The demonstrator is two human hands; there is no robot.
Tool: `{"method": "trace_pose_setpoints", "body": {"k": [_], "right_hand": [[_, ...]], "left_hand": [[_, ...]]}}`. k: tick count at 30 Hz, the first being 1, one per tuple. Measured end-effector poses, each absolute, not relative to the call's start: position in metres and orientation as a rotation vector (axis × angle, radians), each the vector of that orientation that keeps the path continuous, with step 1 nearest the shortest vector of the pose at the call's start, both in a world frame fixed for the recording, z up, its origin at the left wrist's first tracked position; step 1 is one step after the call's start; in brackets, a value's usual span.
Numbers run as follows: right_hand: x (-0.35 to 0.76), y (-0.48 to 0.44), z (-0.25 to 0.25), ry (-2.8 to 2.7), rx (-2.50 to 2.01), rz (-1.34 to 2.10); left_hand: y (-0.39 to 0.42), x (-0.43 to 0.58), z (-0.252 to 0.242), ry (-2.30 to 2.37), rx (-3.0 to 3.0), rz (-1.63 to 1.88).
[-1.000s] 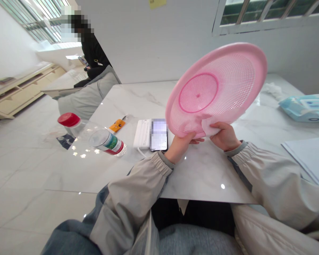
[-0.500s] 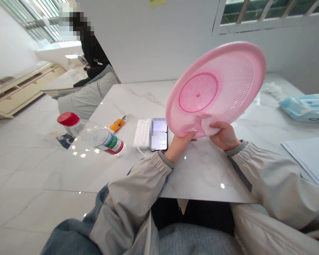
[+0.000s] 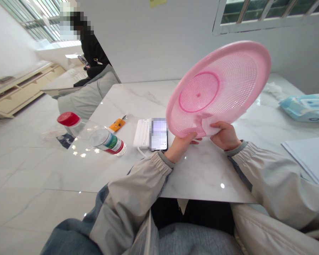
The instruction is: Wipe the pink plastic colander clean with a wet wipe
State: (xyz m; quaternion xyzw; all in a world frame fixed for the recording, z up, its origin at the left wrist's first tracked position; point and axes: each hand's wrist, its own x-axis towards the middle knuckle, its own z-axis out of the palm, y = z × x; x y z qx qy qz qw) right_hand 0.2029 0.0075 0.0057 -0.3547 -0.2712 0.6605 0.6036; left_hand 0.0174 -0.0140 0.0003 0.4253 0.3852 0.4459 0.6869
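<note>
Over marble table (image 3: 202, 170) | tilted pink mesh colander (image 3: 218, 88) | left hand (image 3: 180, 147) gripping it | right hand (image 3: 225, 136) pinching white cloth (image 3: 209, 126)

Your left hand (image 3: 181, 148) and right hand (image 3: 225, 136) are both closed in a grip, just apart, right of center in the frame. Your left forearm (image 3: 138, 180) comes up from the bottom, cuff gathered at the wrist. Your right forearm (image 3: 273, 180) comes in from the lower right, its fingers (image 3: 218, 125) curled and pointing left
</note>
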Motion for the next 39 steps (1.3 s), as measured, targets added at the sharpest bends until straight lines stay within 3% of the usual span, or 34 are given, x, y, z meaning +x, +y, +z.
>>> {"method": "trace_pose_setpoints", "body": {"k": [10,32,39], "right_hand": [[0.2049,0.0051,0.0055,-0.741,-0.854,1.673],[0.1998,0.0045,0.009,-0.67,-0.804,1.571],[0.2016,0.0062,0.0067,-0.678,-0.827,1.548]], "left_hand": [[-0.0151,0.0173,0.0043,0.775,1.016,0.896],[-0.0098,0.0191,-0.0017,0.989,0.991,1.143],[-0.0099,0.014,-0.0015,0.861,0.972,1.066]]}}
